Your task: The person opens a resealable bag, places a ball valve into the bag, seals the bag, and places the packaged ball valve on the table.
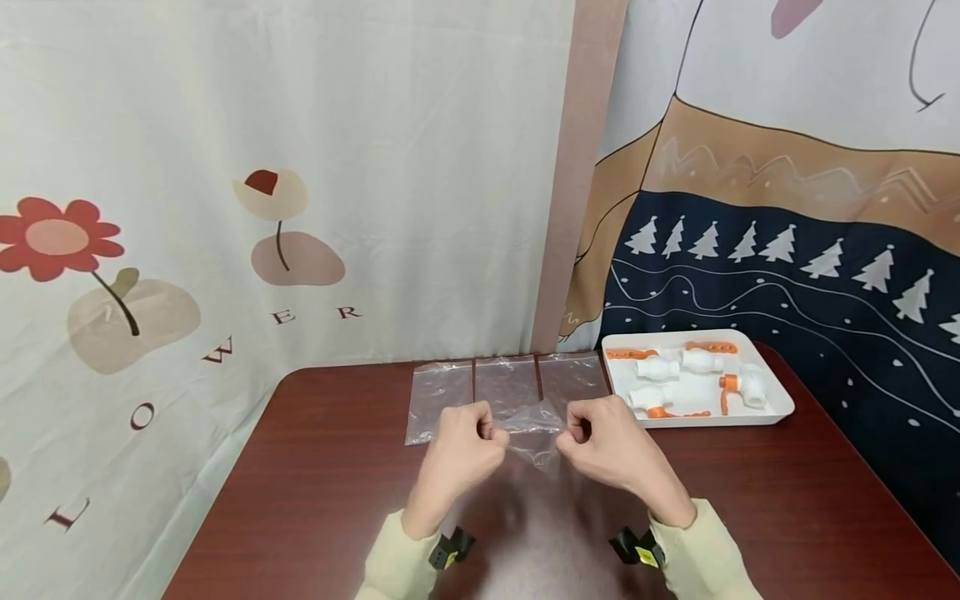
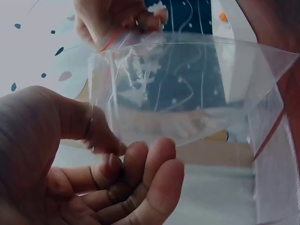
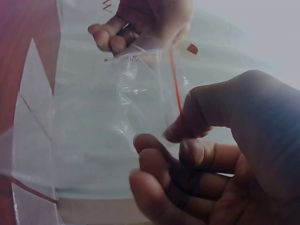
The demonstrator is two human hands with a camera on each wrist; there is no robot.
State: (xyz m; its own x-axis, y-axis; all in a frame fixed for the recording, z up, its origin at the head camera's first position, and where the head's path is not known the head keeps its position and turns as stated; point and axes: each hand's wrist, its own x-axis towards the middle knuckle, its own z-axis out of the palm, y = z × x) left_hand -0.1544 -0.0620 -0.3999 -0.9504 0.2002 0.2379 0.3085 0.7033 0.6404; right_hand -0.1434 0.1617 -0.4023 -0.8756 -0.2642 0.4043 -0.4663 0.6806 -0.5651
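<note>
A clear plastic zip bag with a red line along its mouth hangs between my two hands, above the table. My left hand pinches one top corner between thumb and index finger. The opposite corner is pinched by my right hand. In the left wrist view the bag spreads out thin and see-through. The red strip of the zip bag runs from one hand to the other in the right wrist view.
Several clear bags lie side by side at the back of the dark red table. Right of them stands a white tray holding several white plastic valves with orange handles. Printed curtains hang behind the table.
</note>
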